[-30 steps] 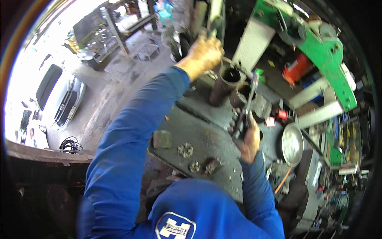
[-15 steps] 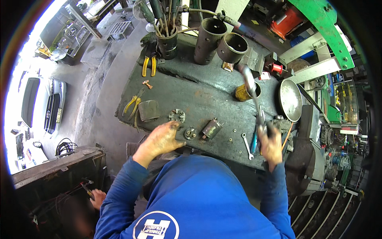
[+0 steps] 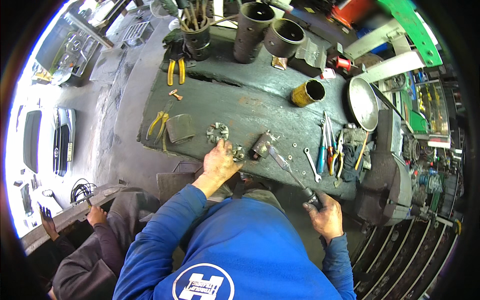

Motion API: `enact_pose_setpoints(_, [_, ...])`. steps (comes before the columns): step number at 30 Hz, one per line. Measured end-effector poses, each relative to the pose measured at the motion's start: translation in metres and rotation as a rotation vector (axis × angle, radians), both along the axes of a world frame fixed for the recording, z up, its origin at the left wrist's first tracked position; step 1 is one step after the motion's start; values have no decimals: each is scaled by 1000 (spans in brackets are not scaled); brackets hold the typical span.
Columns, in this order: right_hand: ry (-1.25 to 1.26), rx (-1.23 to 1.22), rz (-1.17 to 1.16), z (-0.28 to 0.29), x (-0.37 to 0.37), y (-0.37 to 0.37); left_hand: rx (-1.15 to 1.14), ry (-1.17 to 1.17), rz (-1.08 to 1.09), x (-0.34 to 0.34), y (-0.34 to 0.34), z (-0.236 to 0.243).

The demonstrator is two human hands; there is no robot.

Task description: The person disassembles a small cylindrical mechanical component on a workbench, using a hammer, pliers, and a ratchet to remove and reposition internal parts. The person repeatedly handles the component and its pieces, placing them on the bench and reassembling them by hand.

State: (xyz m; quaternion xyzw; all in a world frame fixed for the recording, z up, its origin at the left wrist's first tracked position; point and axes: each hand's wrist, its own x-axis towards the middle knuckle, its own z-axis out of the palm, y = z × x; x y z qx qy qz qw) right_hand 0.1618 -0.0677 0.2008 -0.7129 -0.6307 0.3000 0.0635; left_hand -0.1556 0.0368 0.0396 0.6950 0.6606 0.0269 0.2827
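My left hand (image 3: 220,162) reaches over the workbench's front edge, thumb and fingers apart, at a small brass-and-steel part (image 3: 238,153) and just below a segmented metal ring (image 3: 217,132). My right hand (image 3: 326,216) grips the black handle of a long metal tool (image 3: 293,176). Its flat, shiny end points up-left at a small dark metal cylinder (image 3: 262,145), seeming to overlap it; I cannot tell whether they touch. Right of these lie a wrench (image 3: 313,165), screwdrivers and pliers (image 3: 330,150). A square dark block (image 3: 180,129) and yellow-handled pliers (image 3: 159,125) are at the left.
The dark bench (image 3: 260,117) holds a yellow can (image 3: 307,93), dark metal pots (image 3: 248,42), a tool holder (image 3: 195,47) and a silver pan (image 3: 363,102). A vise-like block (image 3: 387,180) is at the right. A co-worker's hand (image 3: 97,216) shows at lower left, near a parked car (image 3: 50,140).
Both hands have come down from the back of the bench to its front. The tool in my right hand has swung from upright to angled at the cylinder. The co-worker shows more fully.
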Motion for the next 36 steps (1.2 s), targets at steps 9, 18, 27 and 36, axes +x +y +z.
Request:
enact_pose_setpoints(9, [-102, -10, -208, 21, 57, -70, -40, -261, -339, 27, -40, 42])
enact_pose_setpoints(18, [-307, 19, -117, 18, 105, -115, 137, -333, -646, 147, -7, -12])
enact_pose_setpoints(27, [-320, 96, -18, -18, 99, -118, 53, -300, -533, 148, -16, -20])
enact_pose_setpoints(36, [-339, 34, -151, -10, 50, -119, 221, -445, -521, 142, -20, -35])
